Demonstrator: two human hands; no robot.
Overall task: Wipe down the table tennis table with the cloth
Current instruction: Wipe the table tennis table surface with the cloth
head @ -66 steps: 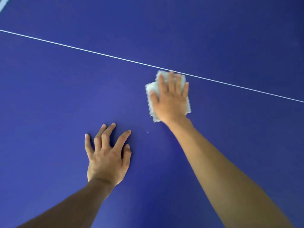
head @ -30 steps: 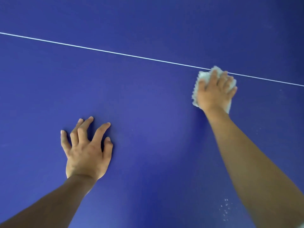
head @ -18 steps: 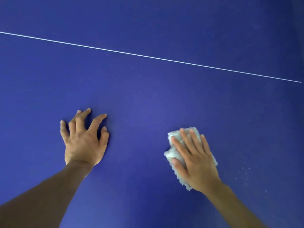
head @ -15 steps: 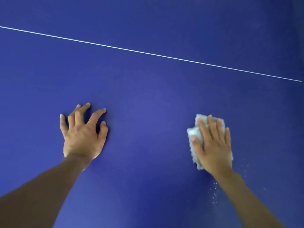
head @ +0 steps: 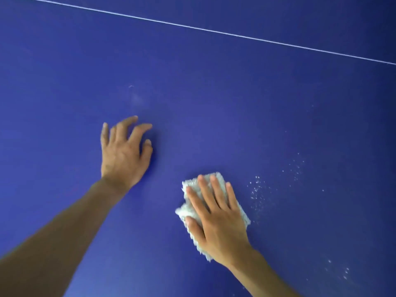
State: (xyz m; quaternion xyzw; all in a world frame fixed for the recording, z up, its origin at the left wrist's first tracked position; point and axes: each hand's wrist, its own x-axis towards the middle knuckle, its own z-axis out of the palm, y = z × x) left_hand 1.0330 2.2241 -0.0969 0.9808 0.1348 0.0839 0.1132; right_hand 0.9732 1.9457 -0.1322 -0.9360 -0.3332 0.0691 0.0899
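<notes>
**Inspector:** Position of the cloth?

**Assistant:** The white cloth (head: 184, 211) lies flat on the blue table (head: 214, 103), directly under the right hand (head: 216, 219). Its fuzzy border shows past the fingertips, beside the thumb and along the little-finger side.

**Inspector:** Nature of the grip?

**Assistant:** No clasp. The right fingers (head: 214, 196) lie straight and slightly fanned, and the palm presses the cloth down onto the surface.

**Inspector:** The other hand?

**Assistant:** The left hand (head: 123, 155) rests on the surface, apart from the cloth. Its fingers are spread and loosely bent and it holds nothing. It is slightly blurred.

**Inspector:** Condition of the surface?

**Assistant:** White specks (head: 256, 189) are scattered just beside the cloth on its right. A faint smudge (head: 136, 99) sits beyond the left hand. A thin white line (head: 214, 30) crosses the far part, well apart from both hands. Distance to any edge of the surface cannot be told.
</notes>
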